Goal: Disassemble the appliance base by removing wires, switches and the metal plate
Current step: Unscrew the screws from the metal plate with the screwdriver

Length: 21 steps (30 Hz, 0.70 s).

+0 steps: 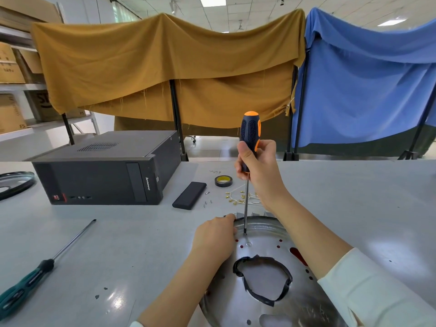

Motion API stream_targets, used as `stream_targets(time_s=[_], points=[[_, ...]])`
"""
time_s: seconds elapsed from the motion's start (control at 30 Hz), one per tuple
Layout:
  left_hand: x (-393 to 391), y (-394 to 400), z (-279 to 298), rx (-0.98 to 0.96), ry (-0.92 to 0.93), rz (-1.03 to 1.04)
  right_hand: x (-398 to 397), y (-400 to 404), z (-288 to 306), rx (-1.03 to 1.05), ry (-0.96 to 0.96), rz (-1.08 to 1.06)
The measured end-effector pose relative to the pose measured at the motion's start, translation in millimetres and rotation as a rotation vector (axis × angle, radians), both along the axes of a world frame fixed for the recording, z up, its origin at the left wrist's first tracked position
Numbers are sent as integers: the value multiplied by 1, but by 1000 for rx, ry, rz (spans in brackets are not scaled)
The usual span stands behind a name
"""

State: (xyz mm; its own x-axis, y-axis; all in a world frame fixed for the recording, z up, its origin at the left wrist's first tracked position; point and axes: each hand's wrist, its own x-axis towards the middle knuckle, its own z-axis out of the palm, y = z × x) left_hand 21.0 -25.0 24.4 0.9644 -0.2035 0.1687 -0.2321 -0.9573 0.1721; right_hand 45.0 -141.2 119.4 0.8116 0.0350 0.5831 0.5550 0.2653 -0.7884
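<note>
The metal plate (266,300), a round silvery dish with a large central hole edged in black tape, lies flat on the grey table (141,244) in the lower middle of the frame, running off the bottom edge. Small red-showing holes dot its far half.

An orange-and-black screwdriver (249,138) stands nearly upright above it, long axis vertical, handle at the top in the centre of the frame and the thin shaft pointing straight down. Its tip meets the plate near the far rim, just beside a small ring-shaped fitting.

The right hand (259,168) grips the lower part of the handle, fingers and thumb curled round it. The left hand (215,237) rests on the plate's far left rim, fingers bent over the edge; how tightly they pinch the rim cannot be told.

Beyond the plate lie loose white wires with brass terminals (240,198), a roll of tape (223,181), a few screws (207,203) and a flat black case (189,195). A black computer tower (103,168) lies on its side at middle left, and a green-handled screwdriver (35,277) lies at lower left.
</note>
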Motion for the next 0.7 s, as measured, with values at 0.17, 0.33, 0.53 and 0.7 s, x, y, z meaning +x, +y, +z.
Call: stream_targets(time_s=[0.17,0.33,0.53,0.7], points=[[1,1,-1,-12,10,-2,2,0,0,8,57,-1],[0,0,0,-1,5,1,1,-1,4,80,83,87],[0,0,0,-5,7,-1,0,-1,3,17,38,19],[0,0,0,-6,1,7,0,0,5,45,100,47]])
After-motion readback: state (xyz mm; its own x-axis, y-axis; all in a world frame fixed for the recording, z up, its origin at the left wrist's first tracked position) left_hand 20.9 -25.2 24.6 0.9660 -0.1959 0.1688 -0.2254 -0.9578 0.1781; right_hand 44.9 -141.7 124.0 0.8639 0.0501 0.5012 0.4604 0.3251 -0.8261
